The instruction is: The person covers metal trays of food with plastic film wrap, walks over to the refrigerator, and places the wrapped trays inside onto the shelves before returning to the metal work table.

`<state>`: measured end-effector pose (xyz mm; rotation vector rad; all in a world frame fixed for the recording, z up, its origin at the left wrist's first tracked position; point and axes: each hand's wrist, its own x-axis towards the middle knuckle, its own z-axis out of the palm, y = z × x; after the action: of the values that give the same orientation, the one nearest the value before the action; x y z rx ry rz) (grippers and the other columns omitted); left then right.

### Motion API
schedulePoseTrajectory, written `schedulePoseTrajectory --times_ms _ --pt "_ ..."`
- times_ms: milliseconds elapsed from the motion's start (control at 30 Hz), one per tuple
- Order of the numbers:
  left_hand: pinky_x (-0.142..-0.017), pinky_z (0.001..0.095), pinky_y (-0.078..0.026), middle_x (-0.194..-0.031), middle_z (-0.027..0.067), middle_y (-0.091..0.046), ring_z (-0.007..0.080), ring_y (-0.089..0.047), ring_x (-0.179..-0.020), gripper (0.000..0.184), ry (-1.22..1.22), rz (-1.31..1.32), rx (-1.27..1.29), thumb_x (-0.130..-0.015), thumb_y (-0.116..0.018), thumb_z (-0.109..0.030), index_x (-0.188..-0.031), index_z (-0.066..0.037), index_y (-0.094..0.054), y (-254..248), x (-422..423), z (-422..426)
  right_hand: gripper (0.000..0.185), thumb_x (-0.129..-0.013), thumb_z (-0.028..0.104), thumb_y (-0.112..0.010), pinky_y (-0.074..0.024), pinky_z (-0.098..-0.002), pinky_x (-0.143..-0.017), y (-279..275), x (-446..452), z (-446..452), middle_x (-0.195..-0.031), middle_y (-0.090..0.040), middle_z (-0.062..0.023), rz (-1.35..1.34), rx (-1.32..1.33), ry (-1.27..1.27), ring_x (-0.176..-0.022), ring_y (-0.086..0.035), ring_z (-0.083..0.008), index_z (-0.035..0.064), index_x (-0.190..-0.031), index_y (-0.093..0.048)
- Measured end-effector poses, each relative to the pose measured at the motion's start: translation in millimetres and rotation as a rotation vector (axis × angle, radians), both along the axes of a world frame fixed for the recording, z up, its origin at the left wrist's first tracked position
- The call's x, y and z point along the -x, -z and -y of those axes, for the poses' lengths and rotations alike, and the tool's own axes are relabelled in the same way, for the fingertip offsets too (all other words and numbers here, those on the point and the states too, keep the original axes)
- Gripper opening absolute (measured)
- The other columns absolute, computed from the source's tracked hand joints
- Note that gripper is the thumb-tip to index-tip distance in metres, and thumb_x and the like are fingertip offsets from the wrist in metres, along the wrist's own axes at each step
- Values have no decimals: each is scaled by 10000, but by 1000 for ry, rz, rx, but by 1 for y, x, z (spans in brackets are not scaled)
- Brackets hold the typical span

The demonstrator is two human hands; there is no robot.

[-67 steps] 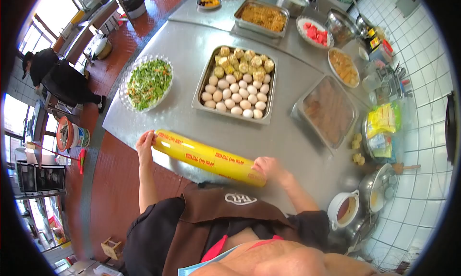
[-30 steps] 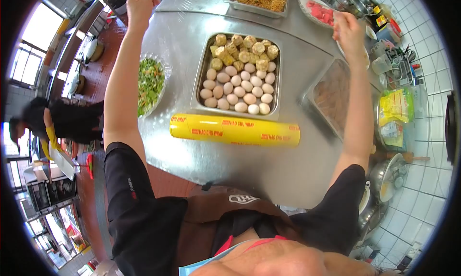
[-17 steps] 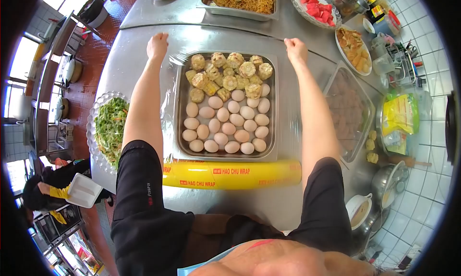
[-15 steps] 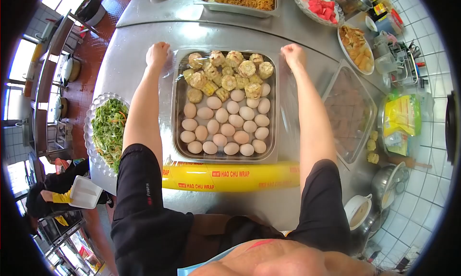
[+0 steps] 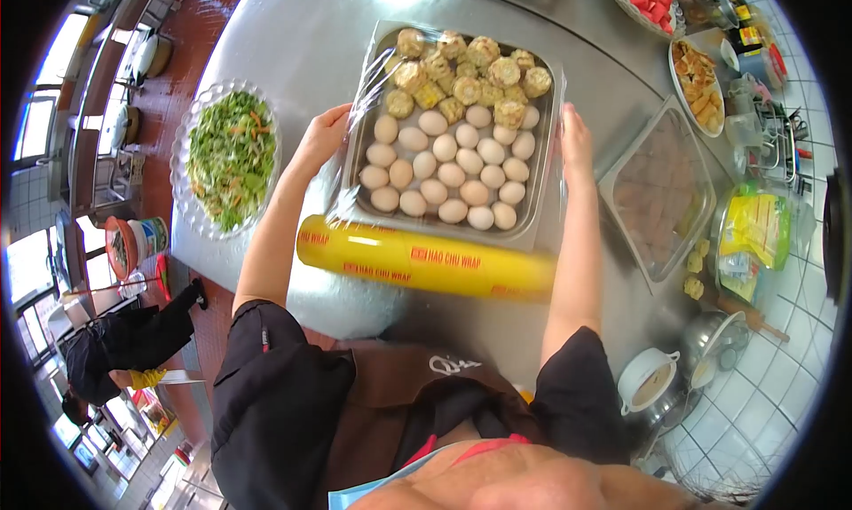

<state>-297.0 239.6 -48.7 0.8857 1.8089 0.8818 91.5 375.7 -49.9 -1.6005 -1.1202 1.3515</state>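
Clear plastic film lies at the left fingers, beside the left wall of the steel tray; whether they pinch it, I can't make out! Right fingers stand straight and flat along the opposite side. The tray sits on the desk, likely stiff and weighty, best held under both side rims. Inside, beneath glossy, thin-looking film: tan eggs, surely fragile, and yellow corn chunks.

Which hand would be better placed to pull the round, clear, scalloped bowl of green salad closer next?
Probably the left hand: it is at the side of the rectangular silver metal tray nearer the bowl. The right hand is at the opposite side, with the tray in between.
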Motion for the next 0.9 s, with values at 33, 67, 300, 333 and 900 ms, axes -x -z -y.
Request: schedulePoseTrajectory --times_ms 33,67,300,333,900 --pt "-755 228 -441 -945 34 -640 84 -560 -843 331 5 69 49 -918 -486 -234 -1175 -52 -584 -5 3 19 436 -869 292 -537 -425 -348 -877 6 -1 2 -1080 -611 -155 208 -103 -123 -1009 -573 -240 -21 -1172 -527" --pt "-755 232 -440 -958 41 -637 96 -566 -852 353 10 135 90 -924 -476 -260 -1198 -57 -567 -12 6 36 436 -869 292 -537 -425 -348 -877 8 -5 1 -1080 -611 -155 205 -101 -126 -1009 -573 -240 -21 -1172 -527" --pt "-814 262 -426 -1004 86 -627 138 -559 -926 470 -341 35 -9 -922 -464 -408 -1158 -16 -576 -1 -7 204 358 -847 217 -542 -460 -416 -816 -17 12 37 -969 -622 -229 759 -274 -278 -938 -589 -375 11 -1139 -543" --pt "-827 262 -419 -1003 78 -629 134 -553 -930 460 -397 89 -19 -923 -472 -399 -1143 -11 -584 19 -6 225 344 -851 208 -529 -460 -429 -813 -12 12 38 -981 -616 -239 750 -297 -270 -943 -580 -392 3 -1127 -544" --pt "-581 381 -484 -702 233 -617 311 -636 -657 602 41 -429 403 -791 -564 -520 -826 78 -631 -56 -11 211 370 -843 257 -516 -442 -419 -846 -13 0 94 -1025 -611 -227 919 -254 -158 -968 -575 -380 -10 -1096 -560"
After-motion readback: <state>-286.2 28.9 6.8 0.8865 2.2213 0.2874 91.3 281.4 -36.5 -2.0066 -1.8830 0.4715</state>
